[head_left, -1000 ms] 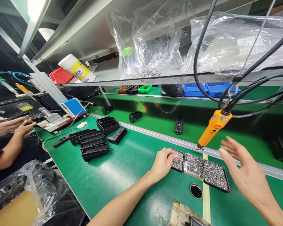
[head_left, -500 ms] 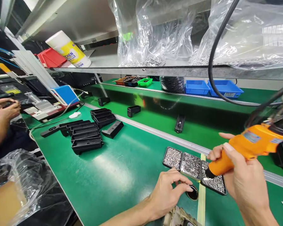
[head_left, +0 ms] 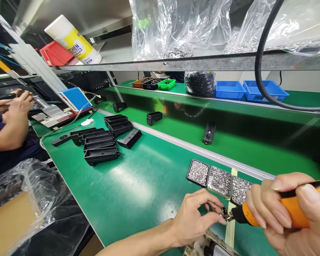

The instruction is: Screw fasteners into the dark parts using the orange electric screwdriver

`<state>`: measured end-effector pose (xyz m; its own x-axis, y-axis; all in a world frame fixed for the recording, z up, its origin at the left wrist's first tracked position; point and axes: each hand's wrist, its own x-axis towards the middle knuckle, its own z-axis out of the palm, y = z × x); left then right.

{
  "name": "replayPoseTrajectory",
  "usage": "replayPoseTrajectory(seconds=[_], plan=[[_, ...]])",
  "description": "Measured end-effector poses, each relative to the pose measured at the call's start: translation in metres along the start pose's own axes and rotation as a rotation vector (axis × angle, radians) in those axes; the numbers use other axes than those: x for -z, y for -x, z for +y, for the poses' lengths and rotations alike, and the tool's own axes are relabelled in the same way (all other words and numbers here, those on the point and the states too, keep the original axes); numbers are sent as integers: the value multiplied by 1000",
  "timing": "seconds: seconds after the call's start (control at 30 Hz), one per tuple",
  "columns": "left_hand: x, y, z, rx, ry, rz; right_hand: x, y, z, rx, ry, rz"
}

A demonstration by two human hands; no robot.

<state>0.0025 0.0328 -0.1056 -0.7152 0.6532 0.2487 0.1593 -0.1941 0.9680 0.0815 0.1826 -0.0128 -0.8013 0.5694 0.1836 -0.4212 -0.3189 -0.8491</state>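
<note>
My right hand (head_left: 285, 206) is wrapped around an orange electric screwdriver (head_left: 296, 211), held level and pointing left. Its black nose and metal bit (head_left: 230, 216) reach the fingertips of my left hand (head_left: 196, 217). Thumb and fingers of that hand are pinched at the bit, beside a small dark, shiny piece (head_left: 224, 211) mostly hidden by them. Just behind are three small square trays of tiny metal parts: a left tray (head_left: 198, 172), a middle tray (head_left: 219, 181) and a right tray (head_left: 240, 190), partly covered by my right hand.
Black plastic housings (head_left: 101, 154) lie grouped on the green bench at left. A camouflage-patterned object (head_left: 208, 245) sits below my left hand. A metal rail (head_left: 176, 144) crosses behind the trays. A black cable (head_left: 261, 71) hangs at right. A co-worker's hands (head_left: 18, 103) are at far left.
The screwdriver has come away from the right tray, down to my left fingertips, and turned level. The dark round piece by my left hand now shows only in part. The view has shifted slightly.
</note>
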Motion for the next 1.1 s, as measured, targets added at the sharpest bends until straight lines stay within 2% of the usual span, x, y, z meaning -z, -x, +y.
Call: replayPoseTrajectory(seconds=[0.17, 0.33, 0.4, 0.53, 0.7, 0.97, 1.1], plan=[[0, 3, -2, -52, -2, 19, -3, 2, 3, 59, 53, -59], [1, 5, -8, -242, -144, 2, -14, 1, 4, 86, 129, -168], [2, 4, -8, -287, -175, -20, -18, 0, 5, 99, 142, -165], [5, 1, -5, -264, -188, -56, -19, 0, 6, 97, 145, -90], [11, -3, -4, -274, -215, -122, -12, 3, 9, 74, 134, -66], [16, 0, 1, -220, -237, -184, -9, 4, 15, 102, 109, -141], [20, 4, 0, -230, -237, -189, -5, 8, 18, 83, 90, -116]])
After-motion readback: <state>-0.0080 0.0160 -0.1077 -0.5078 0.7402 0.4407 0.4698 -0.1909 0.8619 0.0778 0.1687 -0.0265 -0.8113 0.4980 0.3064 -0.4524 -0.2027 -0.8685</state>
